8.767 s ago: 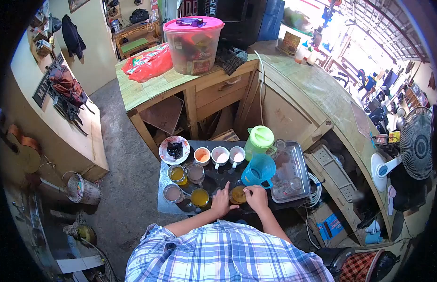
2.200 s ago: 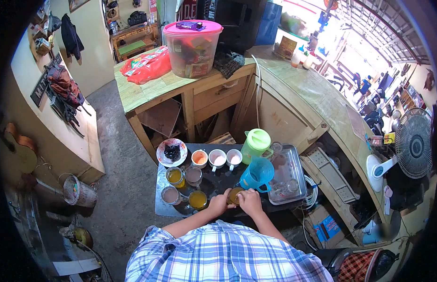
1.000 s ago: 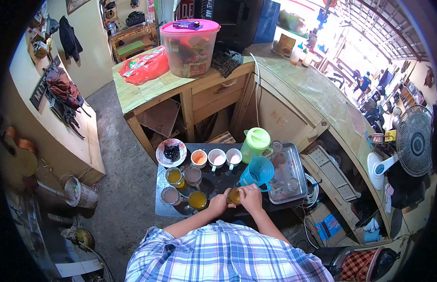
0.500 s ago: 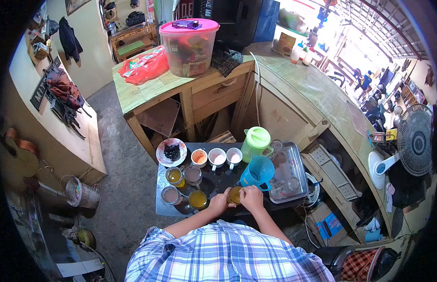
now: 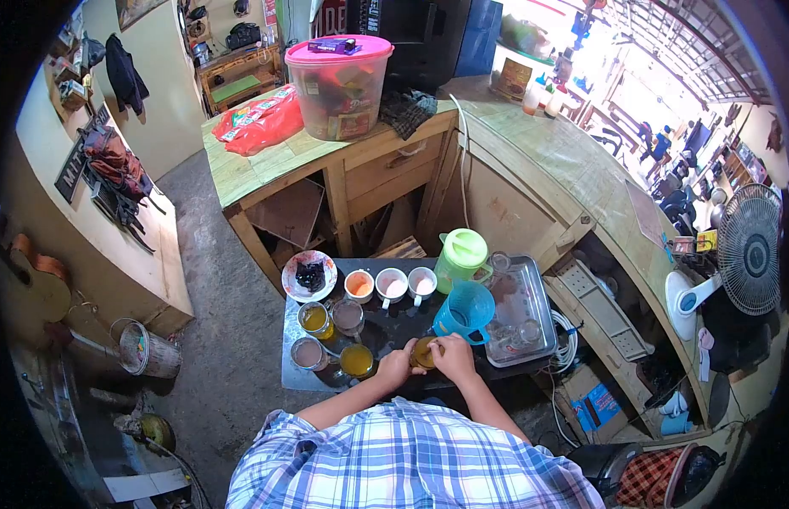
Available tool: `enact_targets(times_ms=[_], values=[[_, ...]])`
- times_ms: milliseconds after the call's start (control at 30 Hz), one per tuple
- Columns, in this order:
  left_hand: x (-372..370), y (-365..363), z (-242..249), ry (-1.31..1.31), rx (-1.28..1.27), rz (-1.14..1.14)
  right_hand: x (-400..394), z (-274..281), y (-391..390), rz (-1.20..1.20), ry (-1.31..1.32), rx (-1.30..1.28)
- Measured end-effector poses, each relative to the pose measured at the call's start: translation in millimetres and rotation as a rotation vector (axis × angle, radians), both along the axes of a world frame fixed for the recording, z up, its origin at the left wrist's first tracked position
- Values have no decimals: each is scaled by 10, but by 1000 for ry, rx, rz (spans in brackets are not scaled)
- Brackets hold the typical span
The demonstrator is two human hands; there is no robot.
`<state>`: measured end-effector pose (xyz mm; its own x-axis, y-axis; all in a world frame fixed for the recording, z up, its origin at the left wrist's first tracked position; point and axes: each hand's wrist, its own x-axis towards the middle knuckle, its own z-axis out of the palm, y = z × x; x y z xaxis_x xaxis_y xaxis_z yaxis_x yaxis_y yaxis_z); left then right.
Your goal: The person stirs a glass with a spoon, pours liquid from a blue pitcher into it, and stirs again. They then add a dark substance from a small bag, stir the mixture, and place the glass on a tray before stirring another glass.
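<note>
My left hand [image 5: 398,366] is closed round the left side of a glass of yellow-brown drink [image 5: 423,353] at the table's front edge. At the glass's right rim, the fingers of my right hand [image 5: 453,356] are pressed together; what they grip is too small to make out. Left of my hands stand glass mugs of yellow drink [image 5: 357,360] and of greyish-brown drink [image 5: 309,353]. Behind are white cups [image 5: 392,284] and a plate [image 5: 296,261] of dark pieces. A blue jug [image 5: 465,312] stands just beyond my right hand.
A lidded green pitcher [image 5: 464,252] and a clear tray [image 5: 543,348] with glasses are at the table's right. Beyond are a wooden counter [image 5: 229,182] with a pink-lidded tub [image 5: 337,93] and red bag [image 5: 263,121], and a fan [image 5: 744,254] at right.
My right hand's fingers have shifted slightly over the glass's rim. My left hand stays round the glass, and the cups and jugs have not moved.
</note>
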<state>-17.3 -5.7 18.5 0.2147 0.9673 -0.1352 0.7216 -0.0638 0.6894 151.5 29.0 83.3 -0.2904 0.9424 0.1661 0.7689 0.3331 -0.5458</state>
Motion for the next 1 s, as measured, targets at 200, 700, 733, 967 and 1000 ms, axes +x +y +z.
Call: enact_targets(times_ms=[200, 700, 733, 967, 1000], values=[[15, 15, 54, 33, -81, 5, 18, -1, 12, 11, -45, -12], [15, 5, 56, 36, -53, 7, -3, 54, -9, -29, 17, 99], [16, 6, 34, 36, -53, 9, 5, 39, -7, -28, 18, 99], [18, 0, 64, 58, -31, 16, 12, 43, -19, -39, -62, 26], [19, -4, 53, 49, -30, 17, 21, 31, -25, -34, -141, -22]])
